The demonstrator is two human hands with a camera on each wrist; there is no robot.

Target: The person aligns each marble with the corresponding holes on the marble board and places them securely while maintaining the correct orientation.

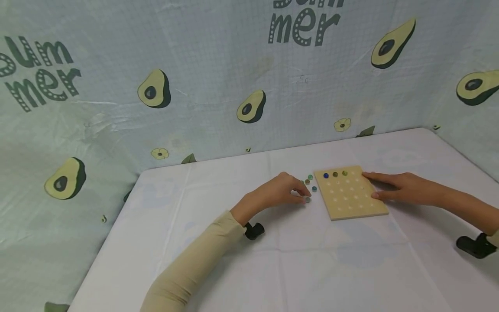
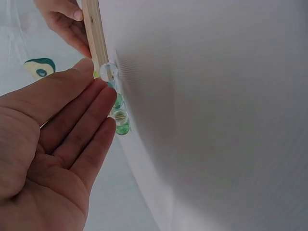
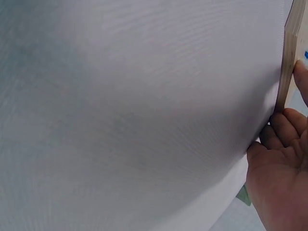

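Note:
My left hand (image 1: pixel 281 190) is low over the cloth, left of a pegboard-like wooden board (image 1: pixel 338 211) with rows of round hollows. Its thumb and forefinger tips are right at a clear glass marble (image 2: pixel 109 72). Just beyond lie several loose marbles, among them a blue one (image 1: pixel 314 189) and a green one (image 1: pixel 310 177). My right hand (image 1: pixel 409 189) rests against the board's right side, its forefinger at the far corner and thumb on the edge. In the board's far row sit a dark blue marble (image 1: pixel 326 175), an amber marble (image 1: pixel 335 174) and a yellow-green marble (image 1: pixel 345 173).
A white cloth (image 1: pixel 343 260) covers the table, with fold lines across it. Behind the table hangs a pale curtain (image 1: pixel 210 78) printed with avocados and lettering. Dark wrist-worn camera mounts (image 1: pixel 254 231) show below both wrists.

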